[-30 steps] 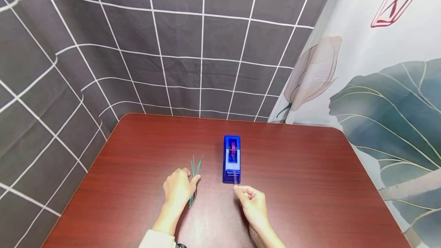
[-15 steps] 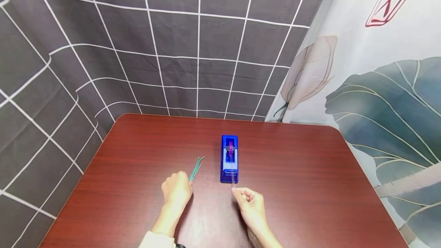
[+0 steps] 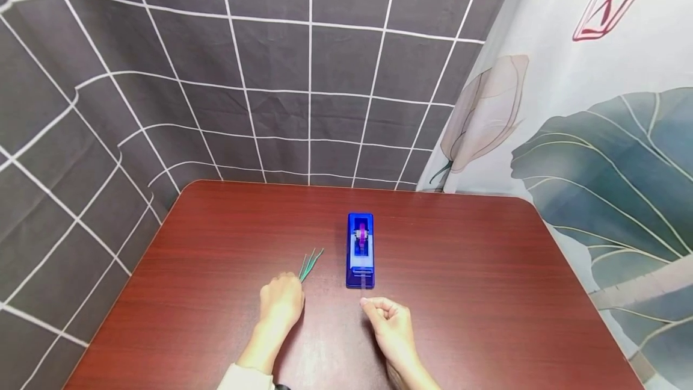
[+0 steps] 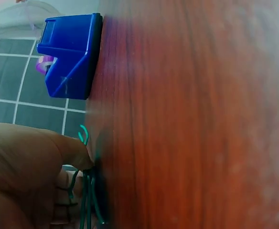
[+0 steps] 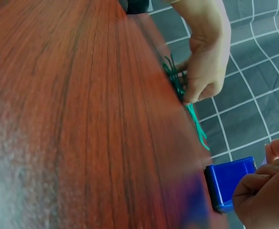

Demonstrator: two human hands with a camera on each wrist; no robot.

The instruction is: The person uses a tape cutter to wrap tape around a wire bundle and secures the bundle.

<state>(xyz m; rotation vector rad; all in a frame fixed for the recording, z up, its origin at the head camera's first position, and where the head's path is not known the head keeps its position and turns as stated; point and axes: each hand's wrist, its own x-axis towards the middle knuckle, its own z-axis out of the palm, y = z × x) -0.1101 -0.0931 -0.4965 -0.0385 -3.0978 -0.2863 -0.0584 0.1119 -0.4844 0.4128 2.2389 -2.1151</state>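
Note:
A blue tape dispenser (image 3: 361, 262) stands near the middle of the table, with a purple-cored roll (image 3: 362, 236) inside. My right hand (image 3: 394, 327) is just in front of it, thumb and forefinger pinching the end of a clear tape strip (image 3: 363, 291) that runs out from the dispenser. To the left, my left hand (image 3: 283, 301) grips a bundle of thin green twist-tie-like wires (image 3: 308, 266) low over the table. Their far ends fan out past the fingers. In the left wrist view the wires (image 4: 86, 195) hang in a loose bunch beneath the thumb.
The red-brown wooden table (image 3: 460, 257) has rounded far corners. Behind it and along its left hangs a dark grey curtain (image 3: 281, 53) with a white grid. A white curtain with leaf prints (image 3: 606, 167) hangs on the right.
My left hand has closed round the green wires, hiding their near ends. My right hand has drawn the tape end slightly toward me. The dispenser stays on the table.

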